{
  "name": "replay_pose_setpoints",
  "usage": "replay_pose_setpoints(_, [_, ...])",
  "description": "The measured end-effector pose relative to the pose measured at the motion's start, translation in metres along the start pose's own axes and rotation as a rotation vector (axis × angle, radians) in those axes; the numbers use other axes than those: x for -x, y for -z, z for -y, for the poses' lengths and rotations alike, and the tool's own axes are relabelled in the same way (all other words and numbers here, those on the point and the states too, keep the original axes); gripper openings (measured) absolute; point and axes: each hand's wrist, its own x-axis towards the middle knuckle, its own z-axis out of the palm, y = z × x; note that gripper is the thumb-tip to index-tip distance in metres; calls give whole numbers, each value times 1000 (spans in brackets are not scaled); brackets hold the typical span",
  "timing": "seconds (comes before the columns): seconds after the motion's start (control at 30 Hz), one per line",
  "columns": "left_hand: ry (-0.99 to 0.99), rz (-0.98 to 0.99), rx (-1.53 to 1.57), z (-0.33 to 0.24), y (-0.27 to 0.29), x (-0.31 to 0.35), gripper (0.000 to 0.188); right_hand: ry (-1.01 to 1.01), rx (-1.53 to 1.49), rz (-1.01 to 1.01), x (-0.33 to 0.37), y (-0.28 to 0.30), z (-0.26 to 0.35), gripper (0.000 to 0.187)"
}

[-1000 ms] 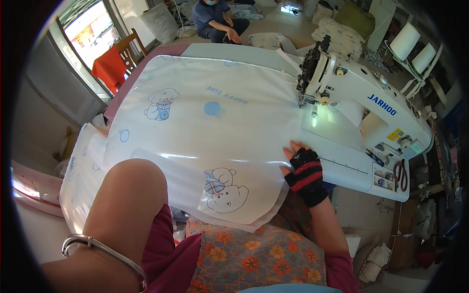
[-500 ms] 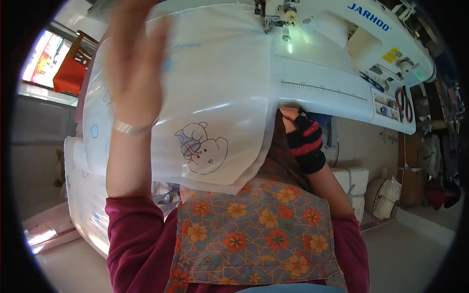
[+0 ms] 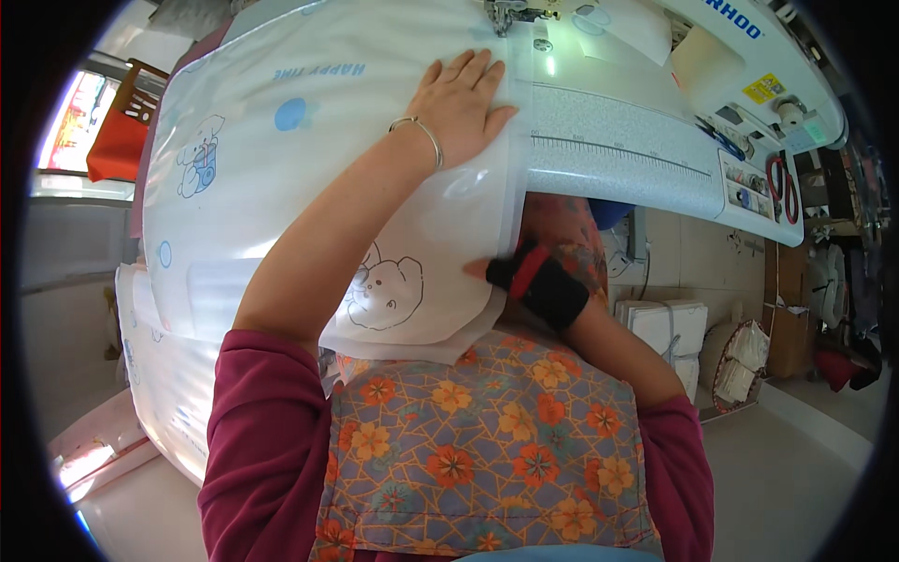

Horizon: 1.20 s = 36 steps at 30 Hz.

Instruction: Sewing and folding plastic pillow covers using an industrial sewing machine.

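Observation:
A large translucent white plastic sheet (image 3: 309, 187), printed with cartoon bears and blue dots, spreads over the sewing table and hangs toward my lap. My left hand (image 3: 461, 105) lies flat on it with fingers spread, close to its right edge and just below the presser foot (image 3: 506, 14) of the sewing machine (image 3: 740, 66). Lower down, my right hand (image 3: 536, 284), in a black and red wrap, is at the sheet's near right edge. Its thumb rests on top of the plastic; the other fingers are hidden beneath, pinching the edge.
A ruler scale (image 3: 618, 150) runs along the machine bed. Red-handled scissors (image 3: 782, 187) and a small parts tray (image 3: 746, 187) sit at its right end. White bundled stacks (image 3: 663, 337) and a basket (image 3: 742, 365) stand on the floor at right. More printed sheeting (image 3: 159, 375) hangs at left.
My left hand has come down from the upper left onto the sheet near the presser foot. My right hand has shifted left and nearer along the sheet's edge.

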Motion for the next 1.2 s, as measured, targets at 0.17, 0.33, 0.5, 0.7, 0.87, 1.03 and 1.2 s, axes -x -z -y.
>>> replay_pose_setpoints(0.17, [50, 275, 287, 18, 7, -11, 49, -105, -85, 103, 9, 2, -11, 51])
replay_pose_setpoints(0.33, [4, -63, 117, 18, -9, -12, 46, -81, -131, 81, -6, 4, -14, 45])
replay_pose_setpoints(0.5, [29, -22, 86, 16, -10, -11, 50, -128, -175, 20, -13, 12, 3, 41])
replay_pose_setpoints(0.7, [36, 35, 71, 7, -7, -11, 54, -162, 42, -53, -6, 6, 33, 46])
replay_pose_setpoints(0.87, [32, 30, 82, 5, -7, -14, 54, -147, -53, -43, -14, 10, 51, 39])
replay_pose_setpoints(1.03, [-20, -17, 129, 6, -9, -6, 52, -117, 37, -76, -9, 19, 81, 38])
replay_pose_setpoints(1.2, [-142, -45, 200, 14, -4, 10, 48, -31, 327, -245, -2, 17, 82, 36])
